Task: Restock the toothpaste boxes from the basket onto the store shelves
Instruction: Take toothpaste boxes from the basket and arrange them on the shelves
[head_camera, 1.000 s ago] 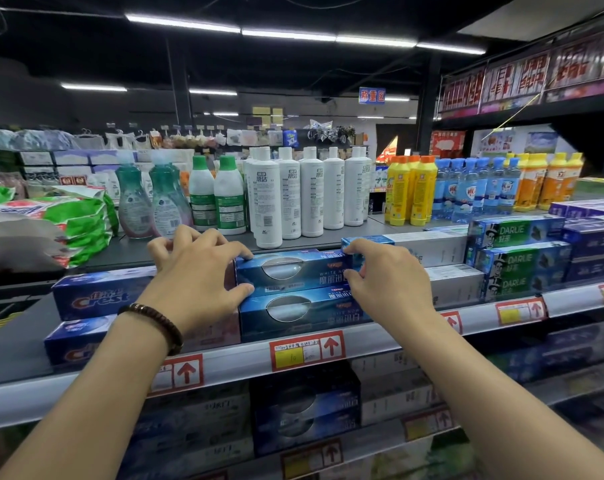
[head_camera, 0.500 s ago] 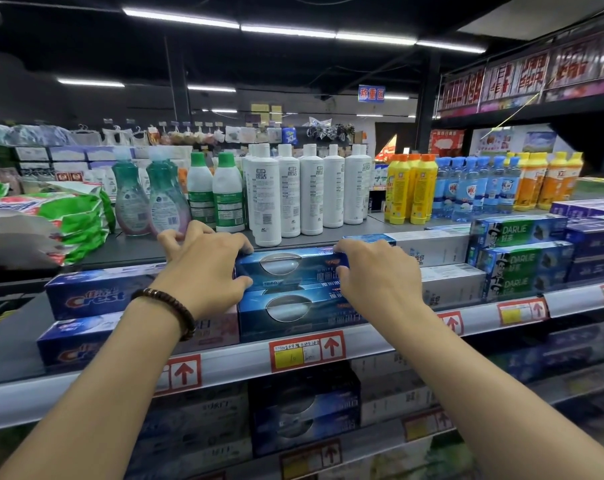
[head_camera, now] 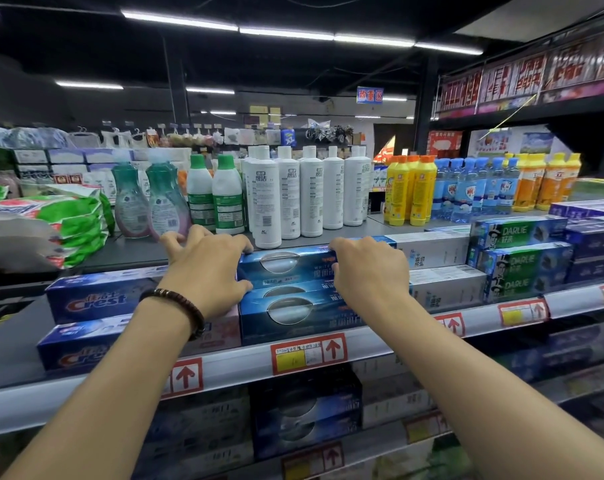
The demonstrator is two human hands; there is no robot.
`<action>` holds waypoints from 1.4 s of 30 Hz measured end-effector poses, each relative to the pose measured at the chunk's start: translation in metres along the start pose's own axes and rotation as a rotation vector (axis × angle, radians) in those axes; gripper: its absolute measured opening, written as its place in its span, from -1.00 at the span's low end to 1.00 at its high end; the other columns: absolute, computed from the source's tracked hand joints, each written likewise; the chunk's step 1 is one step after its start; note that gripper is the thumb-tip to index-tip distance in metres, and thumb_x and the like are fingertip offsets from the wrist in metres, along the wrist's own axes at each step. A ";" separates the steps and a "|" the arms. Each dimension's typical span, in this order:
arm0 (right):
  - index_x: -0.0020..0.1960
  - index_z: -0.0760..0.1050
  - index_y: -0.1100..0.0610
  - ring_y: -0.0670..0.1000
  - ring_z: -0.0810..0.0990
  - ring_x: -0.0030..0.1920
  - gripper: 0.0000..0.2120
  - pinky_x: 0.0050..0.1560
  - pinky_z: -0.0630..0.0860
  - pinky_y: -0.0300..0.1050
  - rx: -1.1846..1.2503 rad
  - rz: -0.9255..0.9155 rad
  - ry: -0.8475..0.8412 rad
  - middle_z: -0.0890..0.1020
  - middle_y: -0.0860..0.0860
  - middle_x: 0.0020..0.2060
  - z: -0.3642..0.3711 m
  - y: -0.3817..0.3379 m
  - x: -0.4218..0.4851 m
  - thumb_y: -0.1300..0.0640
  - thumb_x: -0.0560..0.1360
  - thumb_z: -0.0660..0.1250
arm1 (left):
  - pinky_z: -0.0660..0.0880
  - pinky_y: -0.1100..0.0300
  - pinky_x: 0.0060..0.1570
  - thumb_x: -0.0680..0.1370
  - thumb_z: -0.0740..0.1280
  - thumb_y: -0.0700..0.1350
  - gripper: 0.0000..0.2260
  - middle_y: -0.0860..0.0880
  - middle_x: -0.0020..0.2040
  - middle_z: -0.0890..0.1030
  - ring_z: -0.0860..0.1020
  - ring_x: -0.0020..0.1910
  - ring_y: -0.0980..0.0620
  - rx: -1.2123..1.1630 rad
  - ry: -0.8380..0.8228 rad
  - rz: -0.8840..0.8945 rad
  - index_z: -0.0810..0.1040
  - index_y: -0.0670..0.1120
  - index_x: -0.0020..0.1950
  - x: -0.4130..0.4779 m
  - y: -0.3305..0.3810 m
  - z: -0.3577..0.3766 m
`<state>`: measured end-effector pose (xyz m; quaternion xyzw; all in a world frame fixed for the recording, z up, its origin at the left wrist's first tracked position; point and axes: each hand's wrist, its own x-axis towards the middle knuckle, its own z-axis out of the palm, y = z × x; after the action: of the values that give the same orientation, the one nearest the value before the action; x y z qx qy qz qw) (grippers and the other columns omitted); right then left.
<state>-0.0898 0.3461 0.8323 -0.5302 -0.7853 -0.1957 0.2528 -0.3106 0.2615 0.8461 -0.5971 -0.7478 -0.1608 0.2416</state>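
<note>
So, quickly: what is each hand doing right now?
Left hand grips the top blue box's left end.
Right hand grips its right end.

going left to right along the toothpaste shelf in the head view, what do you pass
Crest boxes → left hand → blue windowed toothpaste boxes → right hand → white boxes → green Darlie boxes → purple boxes
</note>
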 end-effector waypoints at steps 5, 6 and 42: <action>0.21 0.54 -0.01 0.16 0.49 -0.23 -0.82 -0.35 0.28 -0.08 0.010 -0.002 0.007 0.47 -0.01 -0.25 0.001 -0.002 0.003 0.14 0.62 0.35 | 0.16 -0.21 0.26 0.51 0.43 0.20 -0.56 0.21 0.21 0.60 0.38 0.33 -0.06 0.035 -0.014 -0.013 0.45 0.26 0.36 0.002 0.002 0.002; 0.21 0.54 -0.01 0.16 0.49 -0.24 -0.82 -0.35 0.28 -0.08 0.010 0.000 0.010 0.47 -0.01 -0.26 0.001 -0.001 0.003 0.14 0.61 0.35 | 0.15 -0.20 0.24 0.52 0.43 0.18 -0.57 0.19 0.22 0.60 0.38 0.32 -0.07 0.044 -0.012 -0.014 0.45 0.25 0.37 0.003 0.003 0.003; 0.32 0.52 -0.05 0.18 0.58 -0.19 -0.76 -0.30 0.36 -0.08 0.110 0.004 0.050 0.62 0.02 -0.17 -0.010 0.004 -0.008 0.05 0.66 0.31 | 0.18 -0.20 0.25 0.54 0.39 0.21 -0.57 0.17 0.27 0.57 0.43 0.33 -0.08 0.036 -0.013 -0.029 0.42 0.24 0.39 0.001 0.007 0.002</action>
<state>-0.0814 0.3360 0.8353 -0.5119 -0.7873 -0.1651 0.3015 -0.3043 0.2646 0.8449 -0.5830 -0.7606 -0.1470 0.2449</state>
